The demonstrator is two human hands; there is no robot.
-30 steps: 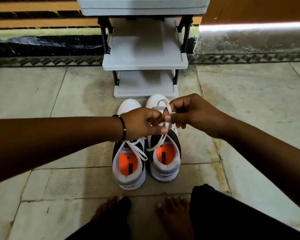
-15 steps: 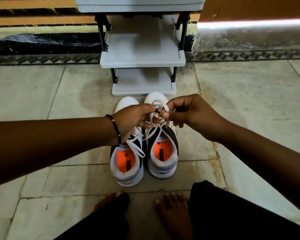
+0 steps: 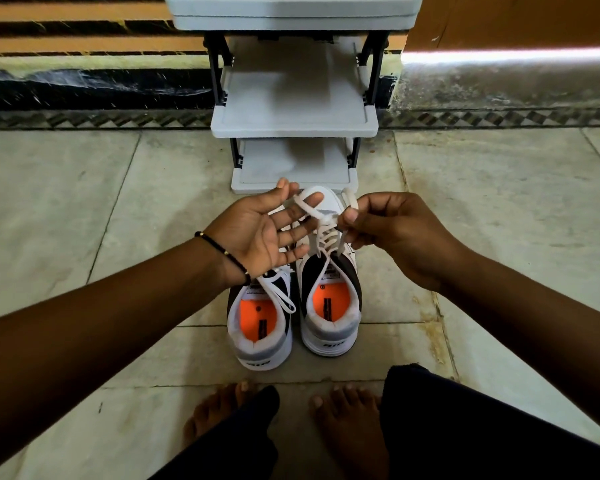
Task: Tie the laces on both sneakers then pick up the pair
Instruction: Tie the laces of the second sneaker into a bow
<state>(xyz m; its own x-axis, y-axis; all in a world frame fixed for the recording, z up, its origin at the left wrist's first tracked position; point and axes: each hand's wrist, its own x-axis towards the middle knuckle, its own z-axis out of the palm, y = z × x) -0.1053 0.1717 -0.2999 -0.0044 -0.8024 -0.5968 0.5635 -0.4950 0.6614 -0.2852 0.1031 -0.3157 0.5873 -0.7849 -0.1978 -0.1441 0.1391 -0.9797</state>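
Grey shoe rack [image 3: 293, 124] at far centre, on tiled floor [image 3: 499, 202]. Pair of sneakers just near of it, side by side, heels toward person. Right sneaker [image 3: 329, 306]: white/black, orange insole. Left sneaker [image 3: 260, 327]: same, lace [image 3: 278, 296] lying loose. Left hand [image 3: 257, 237] spread wide, one loop [image 3: 309, 199] hooked over a finger. Right hand [image 3: 392, 233] pinches the other loop [image 3: 349, 199]. Laces look soft, limp, light; best gripped near the knot [image 3: 327, 220].

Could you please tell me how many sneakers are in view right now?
2. The left sneaker stands on the floor, partly under the left hand. The right sneaker stands beside it, its lace held by both hands. None sits on the visible shelves.
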